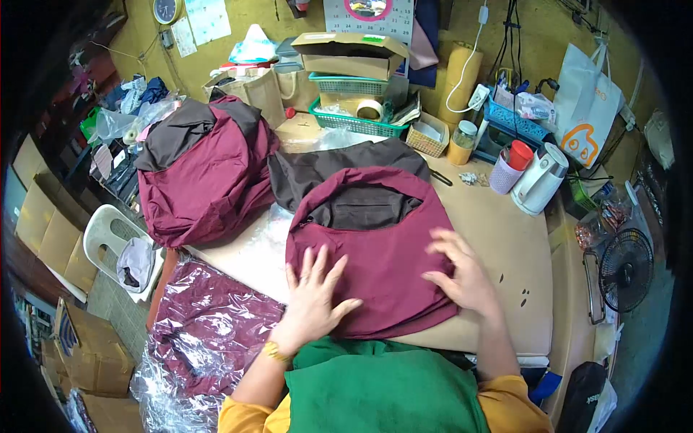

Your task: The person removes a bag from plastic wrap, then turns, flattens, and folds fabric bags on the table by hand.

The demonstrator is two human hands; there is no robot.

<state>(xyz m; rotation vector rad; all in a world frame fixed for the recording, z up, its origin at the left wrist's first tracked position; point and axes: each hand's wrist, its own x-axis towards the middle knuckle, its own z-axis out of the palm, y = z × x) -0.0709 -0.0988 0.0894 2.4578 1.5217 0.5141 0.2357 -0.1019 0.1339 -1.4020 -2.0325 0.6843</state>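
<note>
A maroon fabric bag (382,267) with a dark lining showing in its curved opening lies on the table before me. My left hand (316,292) rests on its lower left part, fingers spread. Over its right side is my right hand (458,274), fingers apart and slightly bent, holding nothing. Dark grey fabric (289,173) extends behind the bag. To the left stands a pile of maroon and dark grey bags (206,173). Nearer me, at the table's left edge, maroon fabric in clear plastic (209,325) hangs down.
Green baskets (354,123) under a cardboard box (350,54) stand at the back. At the back right are a jar (462,141), a cup (511,167) and a white kettle (540,179). A white chair (108,224) is left; a black fan (626,270) is right.
</note>
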